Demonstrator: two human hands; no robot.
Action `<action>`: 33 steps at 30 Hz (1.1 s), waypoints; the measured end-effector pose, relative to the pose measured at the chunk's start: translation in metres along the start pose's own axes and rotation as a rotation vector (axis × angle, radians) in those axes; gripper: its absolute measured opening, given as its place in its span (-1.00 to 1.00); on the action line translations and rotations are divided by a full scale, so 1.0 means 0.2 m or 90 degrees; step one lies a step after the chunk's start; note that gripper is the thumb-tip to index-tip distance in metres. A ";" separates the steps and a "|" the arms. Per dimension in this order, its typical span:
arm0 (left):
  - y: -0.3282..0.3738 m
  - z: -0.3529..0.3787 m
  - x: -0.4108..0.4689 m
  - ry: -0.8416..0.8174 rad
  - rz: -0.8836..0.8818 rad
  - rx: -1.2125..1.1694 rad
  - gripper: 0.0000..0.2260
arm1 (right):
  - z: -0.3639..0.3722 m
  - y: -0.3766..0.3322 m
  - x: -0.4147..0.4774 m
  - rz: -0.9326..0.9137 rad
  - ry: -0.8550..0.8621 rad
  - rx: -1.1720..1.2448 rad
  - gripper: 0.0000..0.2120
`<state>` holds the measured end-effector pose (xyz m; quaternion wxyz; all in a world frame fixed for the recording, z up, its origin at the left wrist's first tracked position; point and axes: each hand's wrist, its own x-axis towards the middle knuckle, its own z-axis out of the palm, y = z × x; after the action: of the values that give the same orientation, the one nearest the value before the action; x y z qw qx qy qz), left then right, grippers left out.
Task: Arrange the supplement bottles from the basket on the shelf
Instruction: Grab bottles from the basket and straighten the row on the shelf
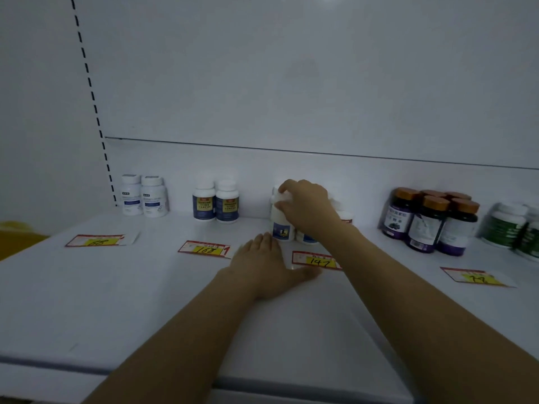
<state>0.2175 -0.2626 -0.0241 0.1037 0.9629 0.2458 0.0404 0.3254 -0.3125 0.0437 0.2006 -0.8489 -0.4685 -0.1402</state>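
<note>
My right hand (306,204) grips the white cap of a white supplement bottle (281,225) with a blue label, which stands upright near the back of the white shelf (116,301). More white bottles of the same group (306,238) stand behind and to the right of it, mostly hidden by my hand and wrist. My left hand (262,266) lies flat, palm down, on the shelf just in front of that bottle, fingers straight, holding nothing. The basket is out of view.
Along the back stand two white bottles (144,195), two blue-labelled bottles (215,204), several dark bottles with orange caps (431,223) and green-labelled bottles (513,228). Price tags (204,248) lie flat on the shelf in front of each group. Something yellow (17,234) shows at far left.
</note>
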 end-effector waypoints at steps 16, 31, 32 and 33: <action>-0.02 -0.17 0.03 0.284 -0.013 -0.529 -0.53 | -0.22 0.02 -0.09 0.009 0.179 0.410 -0.71; -0.03 -0.24 -0.02 -0.102 0.171 -0.994 -0.69 | -0.24 0.11 -0.11 0.162 -0.030 0.800 -0.77; -0.03 -0.24 -0.02 -0.103 0.169 -0.996 -0.68 | -0.24 0.11 -0.11 0.152 -0.017 0.794 -0.78; -0.03 -0.24 -0.02 -0.096 0.164 -1.001 -0.69 | -0.23 0.10 -0.11 0.141 -0.003 0.786 -0.79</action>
<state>0.2058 -0.2503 0.0205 0.7628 0.6290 0.0249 0.1480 0.3296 -0.3604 0.0714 0.6666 -0.6200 -0.3729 0.1796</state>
